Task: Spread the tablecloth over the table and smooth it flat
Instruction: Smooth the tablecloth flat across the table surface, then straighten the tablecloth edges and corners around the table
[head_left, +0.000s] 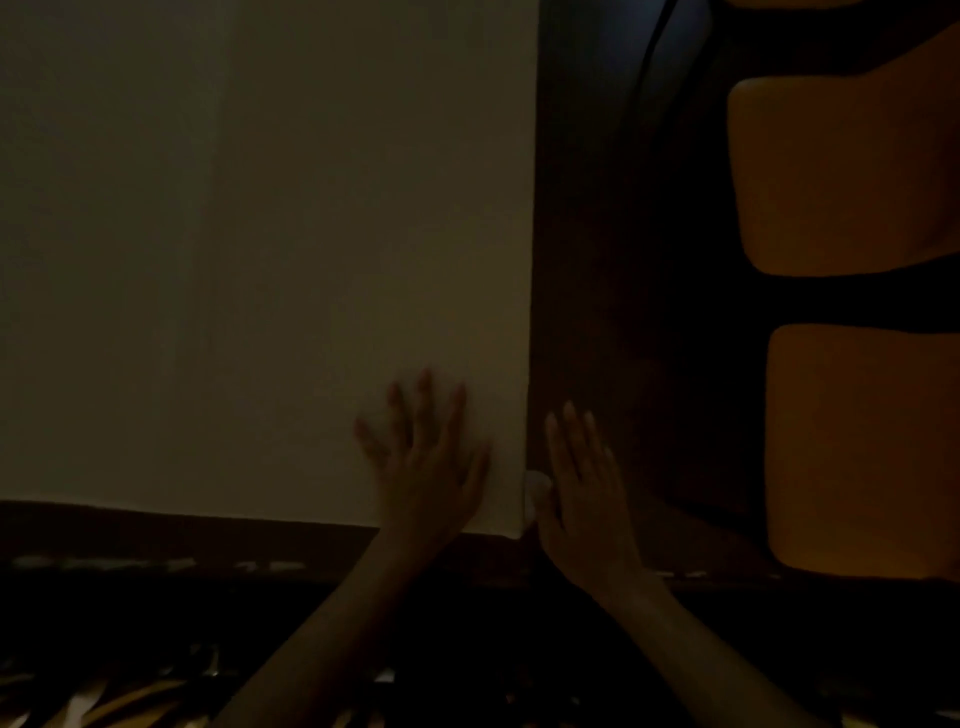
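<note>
The tablecloth (260, 260) lies spread under and ahead of the left hand (426, 467), which presses flat on it with fingers splayed wide — apparently to pin and smooth the near corner. The right hand (582, 483), fingers straight and holding nothing, rests just beside the cloth edge on the bare dark table (623, 312) — likely bracing; 2 orange chair seats (841, 176) sit well beyond it.

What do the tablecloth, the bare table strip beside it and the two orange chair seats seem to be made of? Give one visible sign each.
Tablecloth: pale matt fabric, probably; faint lengthwise fold lines, thin edge.
Table: dark, smooth, possibly wood; too dim to be sure.
Chair seats: orange padding, rounded soft corners; covering unclear.
</note>
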